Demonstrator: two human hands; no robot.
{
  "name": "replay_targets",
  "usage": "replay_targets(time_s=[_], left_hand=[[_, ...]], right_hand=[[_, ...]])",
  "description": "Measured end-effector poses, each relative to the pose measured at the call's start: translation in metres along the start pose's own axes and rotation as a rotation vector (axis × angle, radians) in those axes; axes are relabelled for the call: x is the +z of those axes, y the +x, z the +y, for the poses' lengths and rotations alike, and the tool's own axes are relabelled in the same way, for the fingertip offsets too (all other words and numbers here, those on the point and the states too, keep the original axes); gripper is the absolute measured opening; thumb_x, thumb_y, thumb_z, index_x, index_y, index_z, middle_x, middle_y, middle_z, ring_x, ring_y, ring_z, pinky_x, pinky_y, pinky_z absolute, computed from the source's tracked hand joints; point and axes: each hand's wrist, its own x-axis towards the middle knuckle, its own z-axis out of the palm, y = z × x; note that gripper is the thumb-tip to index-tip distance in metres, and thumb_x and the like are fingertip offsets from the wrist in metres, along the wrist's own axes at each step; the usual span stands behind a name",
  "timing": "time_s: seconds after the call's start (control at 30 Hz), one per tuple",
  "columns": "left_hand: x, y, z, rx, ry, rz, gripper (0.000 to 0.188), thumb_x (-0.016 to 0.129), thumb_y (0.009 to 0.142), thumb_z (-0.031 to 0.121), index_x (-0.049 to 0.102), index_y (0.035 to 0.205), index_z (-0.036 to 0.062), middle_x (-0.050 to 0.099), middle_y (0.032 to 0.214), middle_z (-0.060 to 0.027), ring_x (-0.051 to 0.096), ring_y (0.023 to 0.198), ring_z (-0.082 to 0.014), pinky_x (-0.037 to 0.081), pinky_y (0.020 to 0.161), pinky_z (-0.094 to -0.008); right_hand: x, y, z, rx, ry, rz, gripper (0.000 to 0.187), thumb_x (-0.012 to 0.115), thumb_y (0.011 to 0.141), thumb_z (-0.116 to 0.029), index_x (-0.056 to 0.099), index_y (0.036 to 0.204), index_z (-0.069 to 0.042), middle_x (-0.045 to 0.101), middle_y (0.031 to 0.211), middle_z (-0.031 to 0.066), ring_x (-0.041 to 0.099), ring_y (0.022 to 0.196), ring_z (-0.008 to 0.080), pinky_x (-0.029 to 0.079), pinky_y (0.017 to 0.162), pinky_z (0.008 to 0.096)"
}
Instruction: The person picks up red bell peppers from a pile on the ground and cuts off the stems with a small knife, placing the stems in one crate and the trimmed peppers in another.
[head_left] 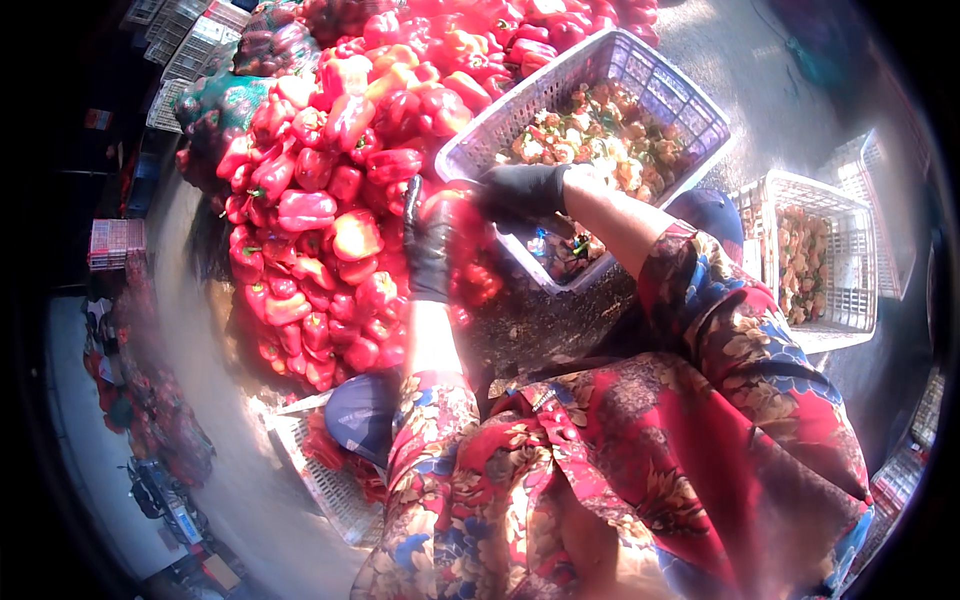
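Observation:
A large heap of red bell peppers (330, 210) lies in front of me. My left hand (430, 245), in a black glove, holds a red bell pepper (455, 208) at the heap's right side. Close against that pepper is my right hand (524, 192), also black-gloved. Its fingers are smeared by motion and partly hidden, so I cannot tell what they grip. Just beyond my right hand stands a pale plastic crate (690, 95) with pale, greenish pepper cores (610, 135) in it.
A second white crate (850, 270) with similar cores stands at the right. By my left knee is a crate (320, 490) holding red pieces. Green net sacks (220, 105) and stacked crates (190, 50) rise at the far left. Red items (160, 420) lie beyond the left floor strip.

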Motion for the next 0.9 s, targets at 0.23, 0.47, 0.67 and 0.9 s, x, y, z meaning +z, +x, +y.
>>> replay_targets(time_s=[0.23, 0.47, 0.67, 0.9], left_hand=[[-0.024, 0.025, -0.032, 0.429, 0.298, 0.394, 0.024, 0.053, 0.095, 0.022, 0.058, 0.108, 0.0024, 0.058, 0.089, -0.0026, 0.054, 0.074, -0.0154, 0.050, 0.069, -0.0310], [-0.100, 0.027, -0.068, 0.358, 0.435, 0.298, 0.040, 0.044, 0.098, 0.030, 0.050, 0.125, 0.0015, 0.053, 0.116, -0.0062, 0.051, 0.101, -0.0163, 0.046, 0.088, -0.0334], [0.026, 0.006, -0.046, -0.141, 0.104, 0.325, 0.046, 0.044, 0.094, 0.048, 0.055, 0.113, 0.0069, 0.059, 0.109, -0.0113, 0.057, 0.097, -0.0234, 0.049, 0.083, -0.0368], [-0.059, 0.054, -0.086, 0.007, 0.462, -0.074, 0.048, 0.045, 0.090, 0.058, 0.055, 0.087, 0.0103, 0.057, 0.083, -0.0064, 0.055, 0.075, -0.0227, 0.048, 0.070, -0.0366]], right_hand=[[0.058, -0.017, 0.020, -0.036, 0.315, 0.114, 0.035, 0.047, 0.095, -0.030, 0.063, 0.080, -0.003, 0.057, 0.056, 0.0071, 0.054, 0.043, 0.0145, 0.044, 0.043, 0.0281], [0.093, -0.005, 0.032, -0.157, 0.112, 0.375, 0.029, 0.052, 0.091, -0.027, 0.060, 0.098, 0.000, 0.063, 0.069, 0.0112, 0.062, 0.056, 0.0208, 0.049, 0.051, 0.0355], [0.086, 0.025, 0.125, -0.396, -0.728, 0.475, 0.022, 0.049, 0.089, -0.019, 0.062, 0.100, -0.004, 0.065, 0.084, 0.0230, 0.064, 0.077, 0.0396, 0.049, 0.065, 0.0468], [0.099, 0.014, 0.093, 0.014, -0.396, 0.516, 0.024, 0.050, 0.086, -0.023, 0.064, 0.095, -0.005, 0.065, 0.086, 0.0227, 0.064, 0.081, 0.0390, 0.050, 0.071, 0.0450]])
